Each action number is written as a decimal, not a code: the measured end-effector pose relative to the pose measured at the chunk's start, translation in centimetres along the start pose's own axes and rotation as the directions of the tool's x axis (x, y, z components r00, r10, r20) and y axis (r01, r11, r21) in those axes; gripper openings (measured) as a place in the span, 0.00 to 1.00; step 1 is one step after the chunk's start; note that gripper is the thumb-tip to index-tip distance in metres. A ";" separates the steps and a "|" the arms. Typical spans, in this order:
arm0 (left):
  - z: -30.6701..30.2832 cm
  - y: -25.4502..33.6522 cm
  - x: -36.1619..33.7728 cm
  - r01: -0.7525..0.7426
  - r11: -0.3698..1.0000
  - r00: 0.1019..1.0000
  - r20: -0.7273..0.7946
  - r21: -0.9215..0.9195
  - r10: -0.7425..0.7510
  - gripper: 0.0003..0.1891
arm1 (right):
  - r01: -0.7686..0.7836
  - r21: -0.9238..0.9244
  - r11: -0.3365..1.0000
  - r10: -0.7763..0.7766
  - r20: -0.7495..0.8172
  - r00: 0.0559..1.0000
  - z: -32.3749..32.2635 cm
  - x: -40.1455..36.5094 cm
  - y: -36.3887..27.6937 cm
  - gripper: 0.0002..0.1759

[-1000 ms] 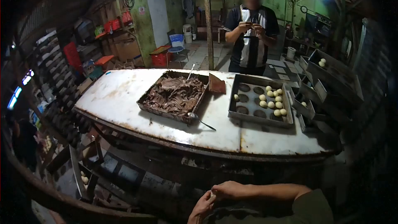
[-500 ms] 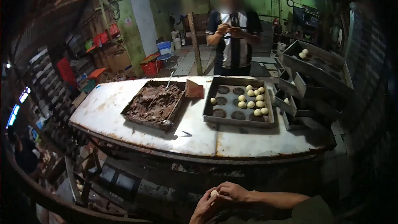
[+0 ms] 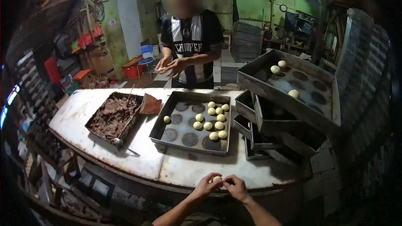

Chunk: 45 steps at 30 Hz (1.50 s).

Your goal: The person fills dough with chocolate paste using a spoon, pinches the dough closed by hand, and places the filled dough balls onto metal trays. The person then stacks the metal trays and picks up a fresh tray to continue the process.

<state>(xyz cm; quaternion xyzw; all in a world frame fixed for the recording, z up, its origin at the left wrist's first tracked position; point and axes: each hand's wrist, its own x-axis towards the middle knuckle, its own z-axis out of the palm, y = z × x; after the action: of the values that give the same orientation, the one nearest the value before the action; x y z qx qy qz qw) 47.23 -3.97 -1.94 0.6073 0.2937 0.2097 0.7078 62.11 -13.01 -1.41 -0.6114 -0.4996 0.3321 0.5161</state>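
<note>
The long white worktable (image 3: 79,113) fills the middle of the frame. At right a stack of baking trays (image 3: 272,121) sits in tilted tiers, probably to keep each one within reach; the top tray holds three pale balls. A co-worker (image 3: 190,42) stands at upper centre, hands together at the chest. The centre baking tray (image 3: 167,136) carries rolled dough balls (image 3: 214,119) clustered toward its right side, and the chocolate filling tray (image 3: 109,117) lies just to its left. At bottom centre, the left hand (image 3: 205,187) and right hand (image 3: 237,187) pinch one small dough ball (image 3: 217,179) between their fingertips, over the table's near edge.
</note>
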 end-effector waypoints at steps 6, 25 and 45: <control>-2.4 -0.4 3.7 -0.105 0.289 0.978 0.046 0.951 0.202 0.29 | 0.015 -0.089 0.996 -0.045 -0.347 0.937 2.3 7.3 9.4 0.10; -24.1 3.1 -9.9 -0.071 0.875 0.973 0.227 0.478 -0.045 0.21 | 0.029 -0.737 0.675 -0.192 -0.138 0.972 10.9 4.8 4.2 0.06; -19.0 6.0 7.5 -0.319 0.879 0.931 -0.057 0.355 0.361 0.12 | 0.210 -0.701 0.682 -0.379 -0.093 0.921 8.1 10.5 6.9 0.07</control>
<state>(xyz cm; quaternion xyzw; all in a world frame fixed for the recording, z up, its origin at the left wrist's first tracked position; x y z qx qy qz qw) 40.41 15.93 1.00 0.7484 0.2566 0.3136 0.5250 59.39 -0.35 -8.94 -0.7019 -0.6145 -0.0345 0.3584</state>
